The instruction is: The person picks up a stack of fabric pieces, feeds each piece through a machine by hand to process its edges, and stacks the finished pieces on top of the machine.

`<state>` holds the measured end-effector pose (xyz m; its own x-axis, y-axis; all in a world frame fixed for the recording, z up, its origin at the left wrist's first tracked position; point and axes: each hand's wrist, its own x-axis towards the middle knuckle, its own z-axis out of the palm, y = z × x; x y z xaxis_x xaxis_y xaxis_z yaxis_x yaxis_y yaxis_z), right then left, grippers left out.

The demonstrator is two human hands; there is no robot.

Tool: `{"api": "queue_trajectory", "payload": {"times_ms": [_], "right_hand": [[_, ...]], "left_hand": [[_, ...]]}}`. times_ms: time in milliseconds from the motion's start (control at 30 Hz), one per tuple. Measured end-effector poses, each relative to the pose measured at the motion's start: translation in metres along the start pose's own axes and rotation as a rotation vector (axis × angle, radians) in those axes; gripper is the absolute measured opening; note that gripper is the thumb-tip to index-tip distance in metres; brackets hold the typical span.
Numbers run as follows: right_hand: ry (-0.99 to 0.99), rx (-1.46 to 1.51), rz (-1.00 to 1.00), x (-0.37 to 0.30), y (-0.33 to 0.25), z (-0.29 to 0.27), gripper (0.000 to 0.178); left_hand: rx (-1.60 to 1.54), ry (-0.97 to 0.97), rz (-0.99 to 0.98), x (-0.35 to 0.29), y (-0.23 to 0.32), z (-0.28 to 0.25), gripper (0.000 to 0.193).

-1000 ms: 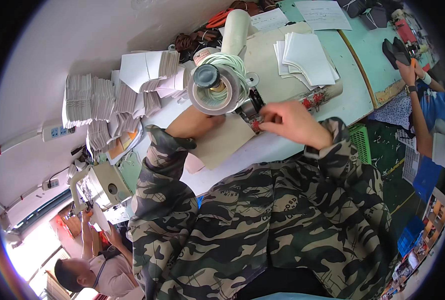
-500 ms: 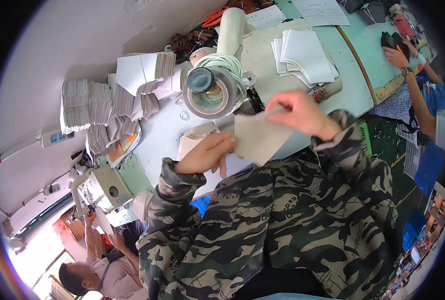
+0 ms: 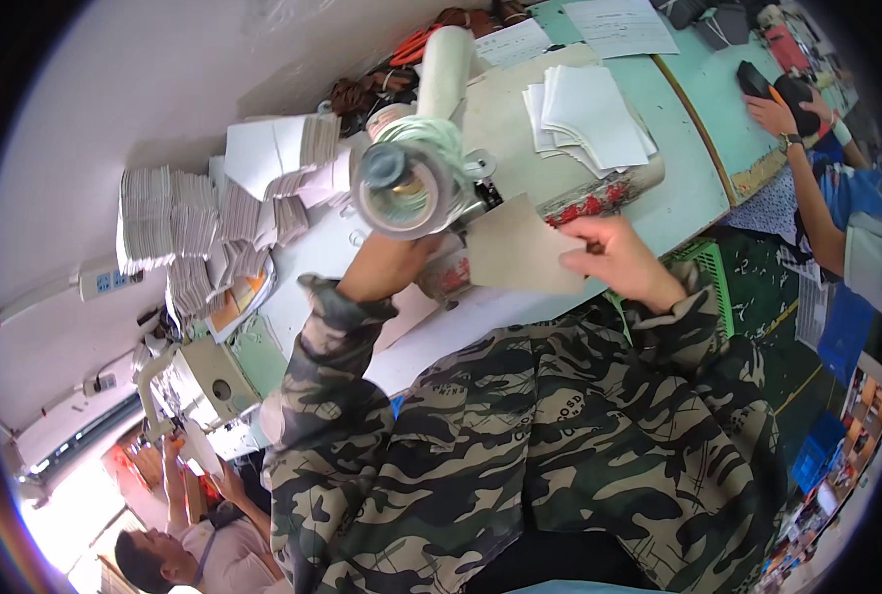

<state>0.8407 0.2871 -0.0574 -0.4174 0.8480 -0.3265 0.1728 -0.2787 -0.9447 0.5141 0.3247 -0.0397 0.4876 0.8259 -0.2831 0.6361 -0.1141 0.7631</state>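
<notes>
My right hand (image 3: 621, 259) pinches a flat tan card (image 3: 516, 253) by its right edge and holds it tilted above the pale work table (image 3: 678, 188). My left hand (image 3: 393, 265) reaches in under a big roll of pale tape (image 3: 407, 184) on a machine. Its fingers are hidden behind the roll and the card, so I cannot see whether it grips anything. Both forearms wear camouflage sleeves.
A stack of white sheets (image 3: 587, 117) lies on the table behind the card. Piles of folded white pieces (image 3: 195, 226) fill the left side. A white cylinder (image 3: 445, 69) stands behind the roll. One person's arm (image 3: 807, 163) works at the right; another person (image 3: 178, 540) is at the lower left.
Both hands were down at the table by the machine, then lifted the tan card. Now only my right hand holds it, and my left hand has moved under the roll.
</notes>
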Motion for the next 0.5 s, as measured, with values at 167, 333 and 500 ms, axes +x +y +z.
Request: {"api": "queue_trajectory", "payload": {"times_ms": [167,333,500], "right_hand": [[0.752,-0.917,-0.717,0.010,-0.063,-0.064,0.024],[0.429,-0.771,-0.487,0.017,-0.027,-0.026,0.029],[0.018,-0.340,-0.319,0.010,-0.022,0.039,0.028]], "left_hand": [[0.764,0.009,-0.261,-0.056,-0.047,0.007,0.037],[0.841,-0.047,-0.289,-0.096,-0.065,0.032,0.042],[0.937,0.361,0.218,-0.093,-0.069,0.021,0.036]]}}
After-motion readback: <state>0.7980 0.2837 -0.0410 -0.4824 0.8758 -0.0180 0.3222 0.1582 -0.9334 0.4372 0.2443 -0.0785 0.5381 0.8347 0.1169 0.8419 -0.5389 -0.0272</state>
